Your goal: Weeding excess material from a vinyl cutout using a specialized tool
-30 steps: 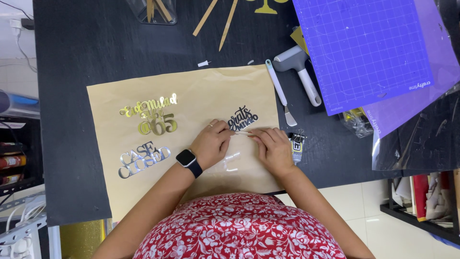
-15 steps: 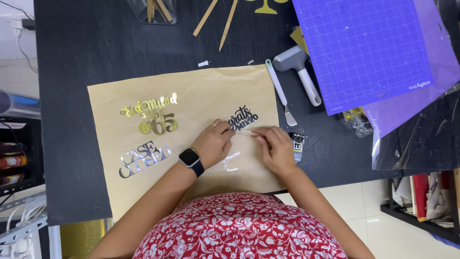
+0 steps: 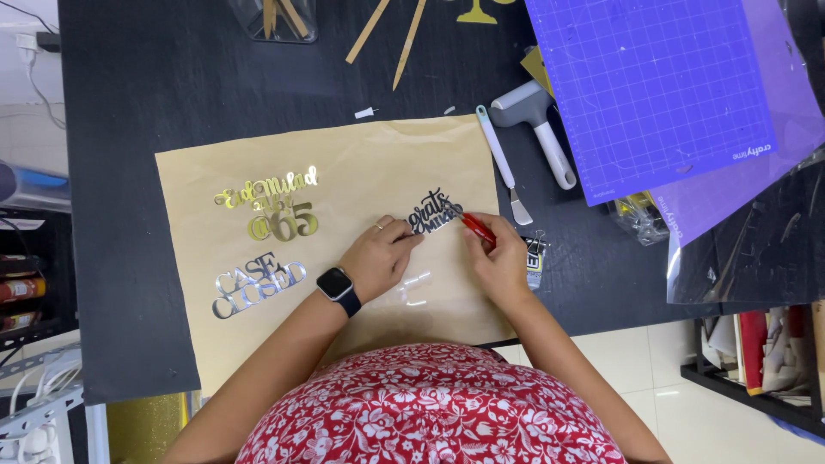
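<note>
My left hand (image 3: pixel 381 256), with a ring and a black smartwatch on the wrist, rests on a sheet of brown paper (image 3: pixel 344 155), its fingertips touching the lower edge of a black script cutout (image 3: pixel 432 211). My right hand (image 3: pixel 497 258) grips a thin red tool (image 3: pixel 476 228) whose tip points at the right end of that cutout. Small clear strips (image 3: pixel 414 290) lie on the paper between my wrists. Left on the paper are a gold lettering cutout (image 3: pixel 273 204) and a silver lettering cutout (image 3: pixel 256 283).
A black table (image 3: pixel 172 77) carries a purple cutting mat (image 3: pixel 653 86), a grey scraper (image 3: pixel 541 129), a teal-handled spatula (image 3: pixel 503 163), wooden sticks (image 3: pixel 387 34), a clear container (image 3: pixel 275 17) and a binder clip (image 3: pixel 534 258). Shelves stand at both sides below the table.
Both hands have shifted slightly up the paper toward the black cutout. The red tool now shows in my right hand at the cutout's edge.
</note>
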